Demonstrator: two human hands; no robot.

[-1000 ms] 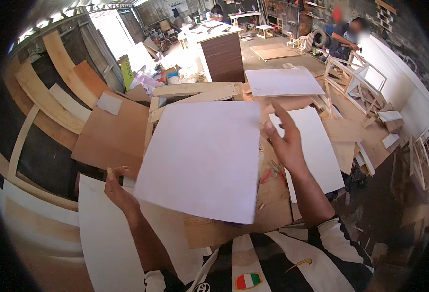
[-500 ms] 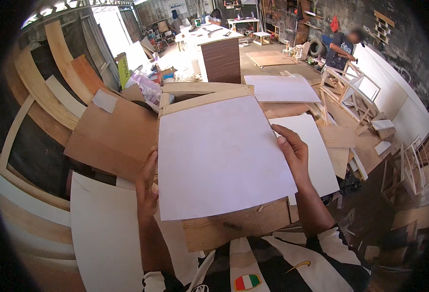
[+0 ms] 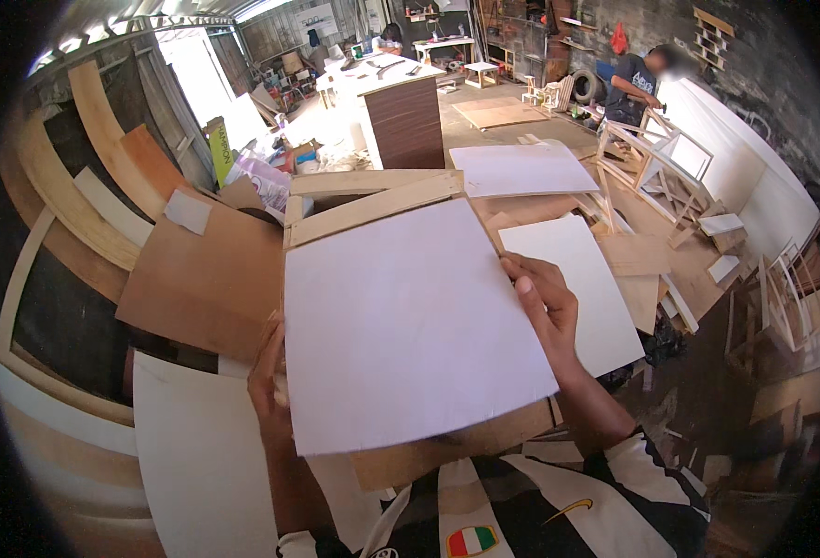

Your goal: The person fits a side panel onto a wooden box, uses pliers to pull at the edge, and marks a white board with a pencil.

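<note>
A white rectangular panel (image 3: pixel 410 325) is in front of me, held by its sides. My left hand (image 3: pixel 269 367) grips its left edge, with the fingers partly hidden beneath or behind it. My right hand (image 3: pixel 545 302) closes on the right edge, thumb near the top face. Along the panel's far edge is a light wooden frame (image 3: pixel 377 208) of pale strips; whether the panel is fixed to it I cannot tell. A brown wooden board (image 3: pixel 456 451) shows below the panel's near edge, close to my body.
A brown board (image 3: pixel 210 270) and a white sheet (image 3: pixel 196 446) lie to the left. On the right are another white panel (image 3: pixel 573 293) and wooden frames (image 3: pixel 661 172), where another person (image 3: pixel 628 88) works. A bench with a dark-brown side (image 3: pixel 405 121) stands farther back.
The white panel and the wooden frame have shifted slightly left and nearer to me, with both hands staying on the panel's edges. The whole view has also shifted a little.
</note>
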